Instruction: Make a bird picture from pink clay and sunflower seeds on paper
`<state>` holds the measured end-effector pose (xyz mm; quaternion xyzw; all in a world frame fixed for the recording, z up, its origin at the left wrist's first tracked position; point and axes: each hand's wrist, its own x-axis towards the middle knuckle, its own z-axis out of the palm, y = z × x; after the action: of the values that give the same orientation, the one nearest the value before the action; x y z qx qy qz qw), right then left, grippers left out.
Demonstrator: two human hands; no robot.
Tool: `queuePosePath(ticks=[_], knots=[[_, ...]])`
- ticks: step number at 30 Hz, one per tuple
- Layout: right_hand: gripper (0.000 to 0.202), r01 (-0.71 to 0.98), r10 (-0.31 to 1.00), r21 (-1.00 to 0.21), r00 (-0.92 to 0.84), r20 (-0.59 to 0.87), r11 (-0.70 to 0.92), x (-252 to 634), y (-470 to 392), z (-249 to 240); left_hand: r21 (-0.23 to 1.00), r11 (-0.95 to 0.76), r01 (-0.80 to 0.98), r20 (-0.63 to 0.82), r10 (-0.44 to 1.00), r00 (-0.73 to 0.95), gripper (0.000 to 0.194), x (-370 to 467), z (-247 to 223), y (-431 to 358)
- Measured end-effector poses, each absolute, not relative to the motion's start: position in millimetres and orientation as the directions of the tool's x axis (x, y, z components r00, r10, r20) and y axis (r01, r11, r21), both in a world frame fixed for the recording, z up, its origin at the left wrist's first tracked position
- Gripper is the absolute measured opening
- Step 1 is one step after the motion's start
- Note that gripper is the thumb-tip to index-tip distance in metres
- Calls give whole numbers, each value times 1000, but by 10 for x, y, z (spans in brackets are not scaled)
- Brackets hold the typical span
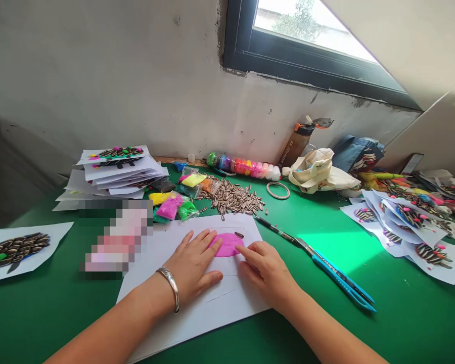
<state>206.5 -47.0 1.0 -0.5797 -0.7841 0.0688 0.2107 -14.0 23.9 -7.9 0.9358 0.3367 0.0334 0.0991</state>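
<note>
The left hand (197,263) was spread flat, palm down, on a sheet of white paper (189,323), its fingertips reaching the left edge of a flat, rounded patch of pink clay (226,245); nothing was grasped by it. The right hand (267,270) was partly curled, its index finger extended to the patch's right edge; no object was seen held in it. One striped sunflower seed (239,235) was borne at the patch's upper right. A silver bangle (170,288) was worn on the left wrist. Beyond the paper, small plastic bags of coloured clay (170,206) were placed beside a loose heap of striped seeds (235,197). To the right, a black pen (273,228) and a blue-handled utility knife (339,273) were laid diagonally on the green table (409,303). Seed-covered pictures on white paper were stacked at far left (116,167) and spread at far right (413,227). A brown bottle (298,143) was stood near the wall.
</note>
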Motion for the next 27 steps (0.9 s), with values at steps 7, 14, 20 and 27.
queuePosePath(ticks=[7, 14, 20, 27], knots=[[20, 930, 931, -201, -248, 268, 306, 1969, -409, 19, 207, -751, 627, -8, 639, 769, 61, -136, -58, 244], [27, 924, 899, -136, -300, 318, 357, 1968, -452, -22, 198, -743, 639, -33, 647, 762, 61, -120, -20, 227], [33, 947, 944, -207, -184, 273, 244, 1955, -419, -50, 218, -743, 633, -27, 644, 764, 61, -130, -35, 231], [31, 953, 972, -241, -141, 189, 186, 1958, -367, -21, 222, -739, 636, -46, 644, 764, 62, -129, -25, 243]])
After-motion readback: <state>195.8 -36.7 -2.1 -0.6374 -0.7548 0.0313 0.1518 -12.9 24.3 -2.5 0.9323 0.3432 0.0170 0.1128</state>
